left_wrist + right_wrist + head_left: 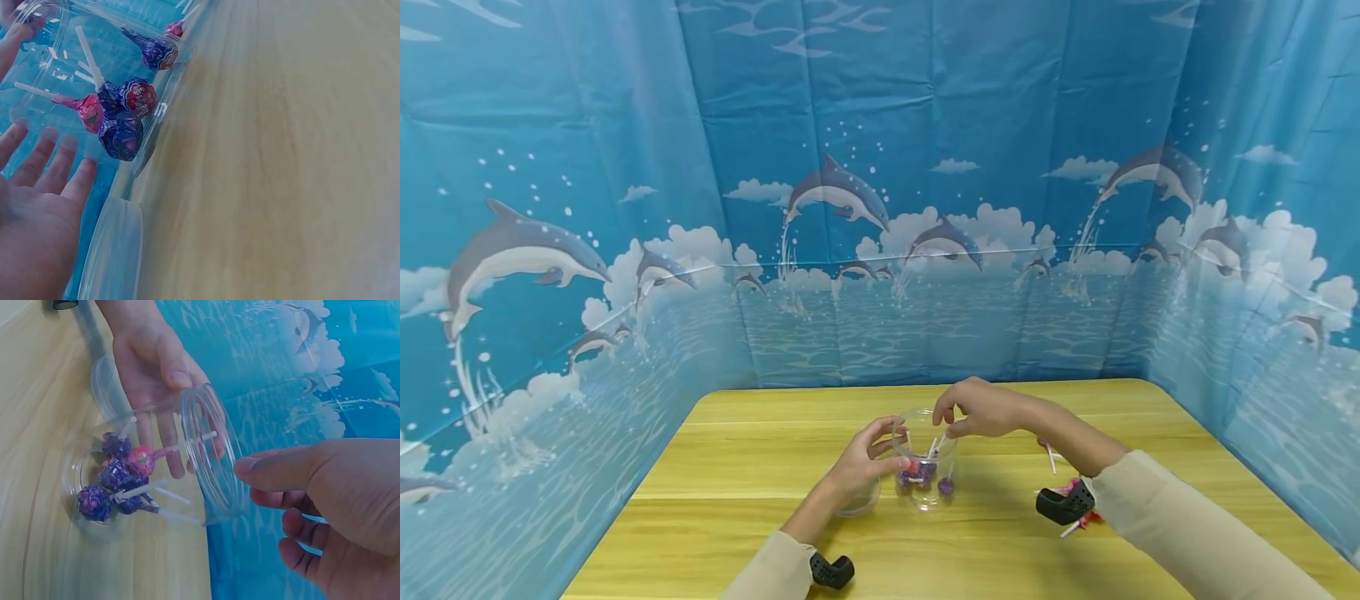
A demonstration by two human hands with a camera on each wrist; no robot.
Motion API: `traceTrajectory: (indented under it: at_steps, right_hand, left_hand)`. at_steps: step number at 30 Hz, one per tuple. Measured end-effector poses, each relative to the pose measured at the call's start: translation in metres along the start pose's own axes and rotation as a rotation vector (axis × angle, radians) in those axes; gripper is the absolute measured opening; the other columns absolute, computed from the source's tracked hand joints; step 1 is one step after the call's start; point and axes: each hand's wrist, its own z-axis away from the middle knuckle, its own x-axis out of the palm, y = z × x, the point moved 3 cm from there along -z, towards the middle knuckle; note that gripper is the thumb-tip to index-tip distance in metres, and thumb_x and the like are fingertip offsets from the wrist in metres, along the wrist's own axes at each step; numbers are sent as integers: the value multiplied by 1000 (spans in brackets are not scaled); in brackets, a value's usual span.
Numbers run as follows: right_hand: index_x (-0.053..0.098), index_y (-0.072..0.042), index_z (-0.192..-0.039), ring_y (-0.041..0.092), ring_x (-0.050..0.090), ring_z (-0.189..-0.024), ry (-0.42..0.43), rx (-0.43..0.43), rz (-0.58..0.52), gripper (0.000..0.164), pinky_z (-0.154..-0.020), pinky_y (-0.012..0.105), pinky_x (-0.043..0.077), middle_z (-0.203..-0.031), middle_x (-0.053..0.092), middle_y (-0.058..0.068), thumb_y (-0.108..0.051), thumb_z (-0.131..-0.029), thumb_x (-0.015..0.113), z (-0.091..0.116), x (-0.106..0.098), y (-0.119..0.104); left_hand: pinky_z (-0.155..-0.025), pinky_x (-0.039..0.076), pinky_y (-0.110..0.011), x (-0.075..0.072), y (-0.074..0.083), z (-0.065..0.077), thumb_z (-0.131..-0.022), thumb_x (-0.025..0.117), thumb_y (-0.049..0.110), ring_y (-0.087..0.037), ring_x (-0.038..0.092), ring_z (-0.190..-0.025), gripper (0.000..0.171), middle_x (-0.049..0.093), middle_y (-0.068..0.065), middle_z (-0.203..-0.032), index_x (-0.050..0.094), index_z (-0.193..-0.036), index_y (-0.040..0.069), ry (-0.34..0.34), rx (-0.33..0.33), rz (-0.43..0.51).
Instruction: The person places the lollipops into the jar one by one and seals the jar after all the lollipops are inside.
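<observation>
A clear plastic jar (925,500) stands upright on the table, with several lollipops (115,475) inside, purple ones and a pink one, their white sticks pointing up. My left hand (859,462) holds the jar from its left side, thumb at the near wall and long fingers (56,169) along the far side. Just over the rim is my right hand (981,408), its thumb and fingertips bent loosely close to the opening. In the right wrist view nothing shows between those fingers (265,469); the nearest sticks lie inside the jar.
A clear round lid (861,502) lies left of the jar, partly under my left forearm. More wrapped lollipops (1086,521) are scattered on the yellow wood-grain table (760,533) by my right forearm. A blue dolphin curtain (880,333) hangs behind the table and along both sides.
</observation>
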Motion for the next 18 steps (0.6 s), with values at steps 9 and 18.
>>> traceTrajectory:
  at_steps: [9, 18]
  right_hand:
    - [76, -10, -114, 13, 52, -77, 54, 39, -30, 16, -67, 32, 45, -94, 64, -9, -13, -100, 71, 20, -6, 14]
    - [76, -12, -113, 14, 54, -79, 109, 63, -17, 15, -68, 33, 47, -94, 63, -10, -20, -101, 71, 40, -12, 23]
  left_hand:
    - [-104, 51, -44, 0, 2, -1, -97, 77, 26, -36, 48, -139, 67, 50, -12, -149, 45, -154, 9, 0, -11, -9]
    - [-104, 50, -43, -1, 3, 2, -97, 77, 25, -36, 46, -141, 68, 49, -14, -150, 44, -154, 8, -6, -1, -13]
